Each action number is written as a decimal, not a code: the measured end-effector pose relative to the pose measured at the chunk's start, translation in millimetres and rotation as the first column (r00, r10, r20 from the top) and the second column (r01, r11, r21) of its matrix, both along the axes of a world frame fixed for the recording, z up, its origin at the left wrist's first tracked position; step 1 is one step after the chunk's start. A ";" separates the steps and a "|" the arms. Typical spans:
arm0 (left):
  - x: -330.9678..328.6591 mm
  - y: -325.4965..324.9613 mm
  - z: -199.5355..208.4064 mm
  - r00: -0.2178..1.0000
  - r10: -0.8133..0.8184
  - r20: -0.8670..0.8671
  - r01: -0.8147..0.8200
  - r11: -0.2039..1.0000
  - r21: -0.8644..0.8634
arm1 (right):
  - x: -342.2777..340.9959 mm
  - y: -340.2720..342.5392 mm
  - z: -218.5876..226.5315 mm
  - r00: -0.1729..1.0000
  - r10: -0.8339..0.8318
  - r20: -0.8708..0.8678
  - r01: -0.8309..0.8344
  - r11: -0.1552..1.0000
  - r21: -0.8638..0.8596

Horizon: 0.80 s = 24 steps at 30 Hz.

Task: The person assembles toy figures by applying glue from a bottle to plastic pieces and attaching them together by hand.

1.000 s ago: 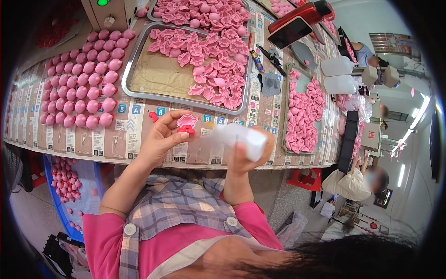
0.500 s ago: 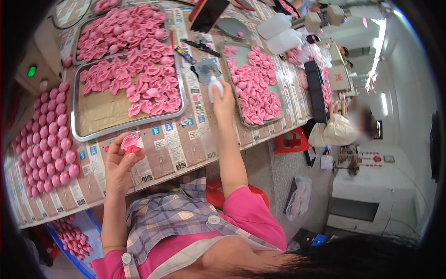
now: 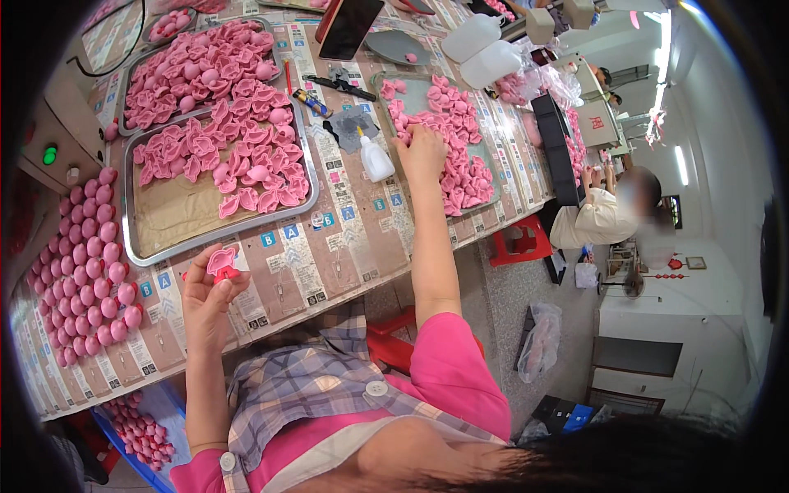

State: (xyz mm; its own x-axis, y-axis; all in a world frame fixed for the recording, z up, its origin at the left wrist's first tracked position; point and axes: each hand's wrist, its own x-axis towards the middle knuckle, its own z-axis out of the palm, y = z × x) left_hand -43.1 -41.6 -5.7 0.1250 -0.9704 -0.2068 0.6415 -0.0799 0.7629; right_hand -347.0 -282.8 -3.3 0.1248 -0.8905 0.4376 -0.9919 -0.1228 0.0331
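My left hand [image 3: 205, 300] is closed on a small pink shell-shaped piece [image 3: 222, 262] with a red part under it, held above the table's front edge. Over at the right tray [image 3: 474, 209], my right hand [image 3: 425, 154] reaches down among pink molded pieces [image 3: 467, 182]. Its fingers are bent, but the tips are hidden, so a grip cannot be made out. Just left of that hand, a white squeeze bottle [image 3: 377, 161] with a yellowish tip stands tilted or lies against a grey cloth [image 3: 349, 125]. A larger metal tray [image 3: 177, 215] holds a heap of similar pink pieces [image 3: 261, 174].
Rows of round pink pieces [image 3: 94, 294] cover the table's left end. A blue basin [image 3: 136, 452] with more pieces sits below. Behind are a dark screen [image 3: 349, 29], a grey plate [image 3: 397, 48] and white jugs [image 3: 491, 64]. Another person [image 3: 600, 215] works at the right.
My right hand has let go of the white bottle, leaving it on the table, and moved right into the tray of pink pieces. My left hand still holds its piece.
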 end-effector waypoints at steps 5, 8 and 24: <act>2.1 0.1 1.6 1.000 -0.007 -0.005 0.007 1.000 0.018 | -5.1 0.6 -4.9 1.000 0.019 0.021 -0.017 0.997 -0.082; 1.8 -0.5 5.1 1.000 -0.008 -0.017 0.009 1.000 0.017 | -8.7 0.7 -0.3 0.997 0.072 0.021 -0.067 0.983 -0.171; 5.8 4.9 4.4 0.999 -0.030 -0.036 0.031 0.998 0.048 | 90.9 147.7 -17.6 0.533 0.818 0.216 -0.819 0.563 -0.110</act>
State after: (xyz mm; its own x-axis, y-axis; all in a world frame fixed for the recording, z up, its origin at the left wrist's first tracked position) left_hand -37.3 -36.8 -1.3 0.0875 -0.9624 -0.2571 0.6645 -0.1359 0.7349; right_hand -256.0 -135.1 -21.0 0.7035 -0.4507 0.5496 -0.4353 -0.8844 -0.1681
